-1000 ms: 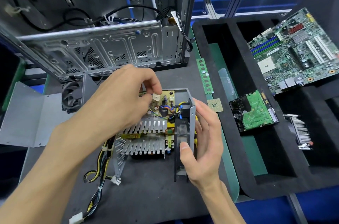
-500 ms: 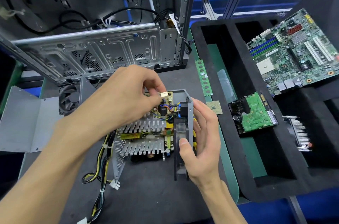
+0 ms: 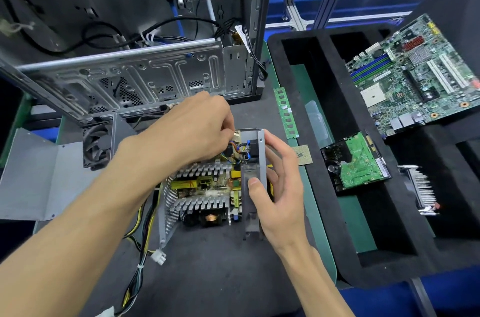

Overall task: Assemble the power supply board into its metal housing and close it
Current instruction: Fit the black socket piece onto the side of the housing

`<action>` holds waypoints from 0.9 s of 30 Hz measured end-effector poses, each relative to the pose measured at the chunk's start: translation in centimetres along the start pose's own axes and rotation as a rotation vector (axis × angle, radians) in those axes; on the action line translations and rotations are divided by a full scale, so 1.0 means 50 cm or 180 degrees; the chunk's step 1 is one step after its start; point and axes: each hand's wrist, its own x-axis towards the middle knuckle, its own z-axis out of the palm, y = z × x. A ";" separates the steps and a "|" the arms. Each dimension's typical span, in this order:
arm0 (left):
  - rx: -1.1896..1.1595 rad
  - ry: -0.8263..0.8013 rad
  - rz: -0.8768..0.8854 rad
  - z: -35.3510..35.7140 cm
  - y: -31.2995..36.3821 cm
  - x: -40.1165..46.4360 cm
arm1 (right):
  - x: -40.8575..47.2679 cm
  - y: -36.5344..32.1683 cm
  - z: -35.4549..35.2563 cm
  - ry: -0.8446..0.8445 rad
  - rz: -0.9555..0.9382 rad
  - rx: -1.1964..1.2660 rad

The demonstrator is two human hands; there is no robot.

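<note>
The power supply board [image 3: 207, 184], with two finned heatsinks and yellow parts, lies inside its open metal housing [image 3: 261, 150] on the dark mat. My left hand [image 3: 197, 132] reaches over the far end of the board and pinches a small white connector [image 3: 237, 135] on coloured wires. My right hand [image 3: 278, 186] grips the housing's upright right wall and the black fan fixed to it, thumb on the inner side and fingers outside. A bundle of yellow and black cables [image 3: 141, 233] trails out of the housing at the left.
A grey bent metal cover [image 3: 33, 179] lies at the left. A loose fan [image 3: 97, 145] and an open computer case [image 3: 124, 77] stand behind. Right of the housing lie a RAM stick [image 3: 285, 115], a CPU [image 3: 302, 154] and a black foam tray [image 3: 324, 135] holding a motherboard [image 3: 415, 77] and a hard drive [image 3: 355, 160].
My left hand has shifted right along the board's far end with the white connector, toward the right wall. The right hand keeps its grip on the wall.
</note>
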 end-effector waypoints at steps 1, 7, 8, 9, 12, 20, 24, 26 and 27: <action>0.0046 -0.0085 0.0018 0.001 -0.001 0.008 | 0.002 -0.001 0.001 -0.0003 0.0035 -0.0006; 0.0059 -0.0525 -0.0003 -0.014 0.010 0.055 | 0.008 -0.001 0.002 0.0017 0.0146 -0.0015; 0.0044 -0.0617 -0.0001 -0.019 0.013 0.061 | 0.008 -0.002 0.001 0.0028 0.0163 -0.0017; 0.0050 -0.0706 0.0001 -0.023 0.016 0.067 | 0.009 -0.002 0.001 0.0038 0.0178 -0.0022; 0.0131 -0.0894 0.0031 -0.032 0.020 0.080 | 0.012 -0.007 0.001 0.0059 0.0199 -0.0066; -0.0041 -0.1509 -0.0076 -0.038 0.004 0.124 | 0.030 -0.022 0.006 0.0001 0.0367 -0.0006; 0.0183 -0.1773 -0.0159 -0.034 -0.001 0.149 | 0.040 -0.025 0.009 -0.0022 0.0521 0.0017; 0.0335 -0.1825 -0.0141 -0.027 -0.002 0.159 | 0.041 -0.026 0.011 -0.0057 0.0595 0.0030; 0.0375 -0.1846 -0.0135 -0.022 -0.003 0.161 | 0.040 -0.027 0.012 -0.0071 0.0647 0.0050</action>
